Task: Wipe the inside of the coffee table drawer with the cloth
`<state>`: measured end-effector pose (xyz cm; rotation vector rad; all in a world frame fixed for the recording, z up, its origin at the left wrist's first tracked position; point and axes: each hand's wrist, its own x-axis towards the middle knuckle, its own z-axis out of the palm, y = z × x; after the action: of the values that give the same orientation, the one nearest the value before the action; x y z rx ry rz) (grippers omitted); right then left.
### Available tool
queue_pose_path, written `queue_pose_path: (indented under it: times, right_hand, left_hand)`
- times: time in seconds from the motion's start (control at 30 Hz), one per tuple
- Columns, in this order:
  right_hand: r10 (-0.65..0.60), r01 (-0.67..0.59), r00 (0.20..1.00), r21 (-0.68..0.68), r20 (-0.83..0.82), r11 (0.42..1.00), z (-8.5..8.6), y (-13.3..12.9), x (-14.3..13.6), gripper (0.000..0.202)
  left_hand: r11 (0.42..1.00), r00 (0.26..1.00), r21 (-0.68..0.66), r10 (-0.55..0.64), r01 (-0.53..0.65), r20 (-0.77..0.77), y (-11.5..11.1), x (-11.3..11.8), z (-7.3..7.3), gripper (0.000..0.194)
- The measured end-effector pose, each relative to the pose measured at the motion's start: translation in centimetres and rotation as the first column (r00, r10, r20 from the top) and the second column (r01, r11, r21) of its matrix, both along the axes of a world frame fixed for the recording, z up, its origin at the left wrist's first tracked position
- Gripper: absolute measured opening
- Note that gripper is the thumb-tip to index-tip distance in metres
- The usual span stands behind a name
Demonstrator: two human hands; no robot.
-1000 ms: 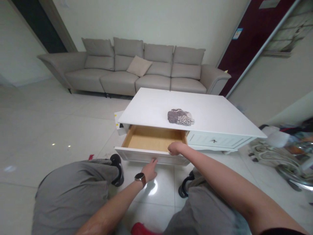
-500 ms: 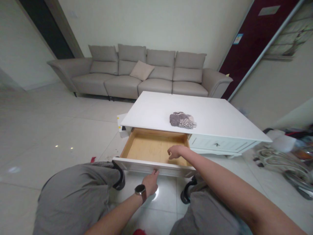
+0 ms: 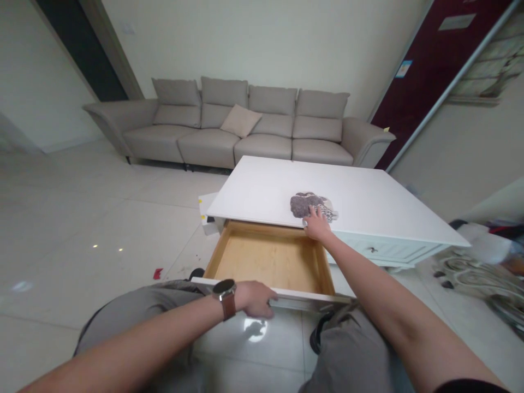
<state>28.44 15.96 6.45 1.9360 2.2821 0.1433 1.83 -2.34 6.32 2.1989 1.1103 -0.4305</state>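
Observation:
A white coffee table (image 3: 352, 191) has its left drawer (image 3: 262, 256) pulled out, bare wood showing inside. On the tabletop lies a folded grey-brown cloth bundle (image 3: 303, 206) with a patterned light part. My right hand (image 3: 317, 222) rests on the near edge of this bundle, fingers apart, not wrapped round it. My left hand (image 3: 257, 299), with a watch (image 3: 224, 289) on the wrist, is at the middle of the drawer's front panel, its fingers curled at the knob area; the knob itself is hidden.
A grey sofa (image 3: 208, 144) with a beige cushion (image 3: 240, 120) stands behind the table. A closed right drawer (image 3: 388, 252) has a small knob. Bags and coiled items (image 3: 470, 278) lie at the right. My knees flank the open drawer.
My right hand has moved from above the drawer up and forward onto the cloth bundle. The drawer has come slightly nearer, and my left hand has turned over at its front.

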Motion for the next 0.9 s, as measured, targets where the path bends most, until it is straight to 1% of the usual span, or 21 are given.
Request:
queue_pose_path:
  times: [0.03,0.07,0.13,0.2,0.27,0.3,0.33,0.4,0.47,0.5,0.53,0.57,0.6,0.63,0.67,0.7,0.73,0.8,0.83,0.87,0.9]
  right_hand:
    - [-0.013,0.013,1.000,0.014,0.000,1.000,-0.1,0.5,0.2,0.042]
    - [-0.025,0.025,1.000,0.023,-0.001,0.999,-0.2,1.1,0.5,0.042]
    - [-0.032,0.032,0.999,0.017,0.009,0.999,-0.4,1.9,0.9,0.042]
    - [-0.013,0.012,0.999,0.014,0.051,1.000,-0.6,2.6,1.2,0.041]
    - [0.022,-0.026,0.995,0.043,0.095,0.999,-0.7,3.1,1.3,0.039]
    - [0.035,-0.041,0.995,0.064,0.099,0.997,-0.6,3.2,1.2,0.038]
    - [0.043,-0.050,0.995,0.081,0.085,0.995,-0.4,3.3,1.0,0.038]
    - [0.055,-0.056,0.998,0.103,0.011,0.993,0.4,3.4,0.3,0.038]
    - [0.057,-0.042,0.992,0.131,-0.109,0.990,1.6,3.0,-1.0,0.035]
    - [0.061,-0.034,0.981,0.147,-0.184,0.989,2.3,2.5,-1.7,0.033]
    - [0.072,-0.029,0.961,0.160,-0.268,0.987,2.9,2.0,-2.6,0.032]
    - [0.093,-0.035,0.930,0.166,-0.355,0.985,3.6,1.2,-3.5,0.031]
    - [0.125,-0.055,0.891,0.168,-0.437,0.984,4.2,0.3,-4.5,0.030]
    - [0.168,-0.092,0.844,0.173,-0.509,0.981,4.7,-0.8,-5.5,0.029]
    - [0.222,-0.141,0.794,0.183,-0.566,0.973,5.1,-1.9,-6.5,0.027]
    - [0.276,-0.198,0.748,0.195,-0.604,0.961,5.5,-3.2,-7.5,0.025]
    - [0.330,-0.259,0.710,0.205,-0.623,0.944,5.8,-4.4,-8.5,0.024]
    - [0.428,-0.398,0.655,0.197,-0.623,0.896,6.3,-6.7,-10.1,0.022]
    - [0.470,-0.469,0.629,0.180,-0.619,0.865,6.6,-7.6,-10.6,0.023]
    - [0.510,-0.541,0.598,0.158,-0.618,0.826,6.8,-8.5,-11.0,0.025]
    - [0.546,-0.611,0.560,0.134,-0.624,0.780,7.0,-9.2,-11.1,0.027]
  left_hand:
    - [1.000,1.000,0.011,-0.021,0.021,0.014,1.4,-1.0,1.4,0.054]
    - [0.999,0.999,0.044,-0.009,0.007,0.034,2.8,-2.0,2.5,0.054]
    - [0.990,0.998,0.126,0.053,-0.057,0.035,5.4,-3.8,3.7,0.055]
    - [0.974,0.993,0.198,0.115,-0.107,-0.033,7.4,-5.2,3.9,0.053]
    - [0.958,0.985,0.260,0.148,-0.121,-0.087,8.6,-5.9,3.6,0.050]
    - [0.951,0.985,0.281,0.157,-0.130,-0.077,8.9,-5.9,3.5,0.049]
    - [0.946,0.986,0.291,0.164,-0.146,-0.039,9.0,-5.9,3.4,0.048]
    - [0.938,0.976,0.274,0.193,-0.213,0.098,9.0,-5.6,3.4,0.046]
    - [0.923,0.930,0.217,0.257,-0.317,0.263,8.9,-5.1,3.4,0.042]
    - [0.911,0.884,0.164,0.304,-0.379,0.355,8.9,-4.9,3.4,0.041]
    - [0.892,0.815,0.080,0.367,-0.446,0.449,8.9,-4.7,3.4,0.041]
    - [0.864,0.719,-0.042,0.444,-0.502,0.535,8.9,-4.5,3.3,0.045]
    - [0.820,0.598,-0.192,0.533,-0.539,0.599,8.9,-4.2,3.3,0.051]
    - [0.759,0.461,-0.348,0.623,-0.551,0.632,8.9,-3.9,3.3,0.058]
    - [0.694,0.325,-0.487,0.697,-0.531,0.639,8.9,-3.5,3.3,0.065]
    - [0.641,0.205,-0.595,0.745,-0.484,0.635,8.7,-3.0,3.3,0.070]
    - [0.607,0.110,-0.673,0.771,-0.422,0.627,8.6,-2.5,3.3,0.072]
    - [0.576,-0.022,-0.760,0.792,-0.302,0.610,8.2,-1.3,3.2,0.068]
    - [0.558,-0.079,-0.784,0.799,-0.272,0.596,8.0,-0.8,3.0,0.066]
    - [0.530,-0.142,-0.802,0.802,-0.275,0.580,7.9,-0.4,2.7,0.063]
    - [0.491,-0.211,-0.814,0.799,-0.311,0.563,7.9,-0.1,2.2,0.061]
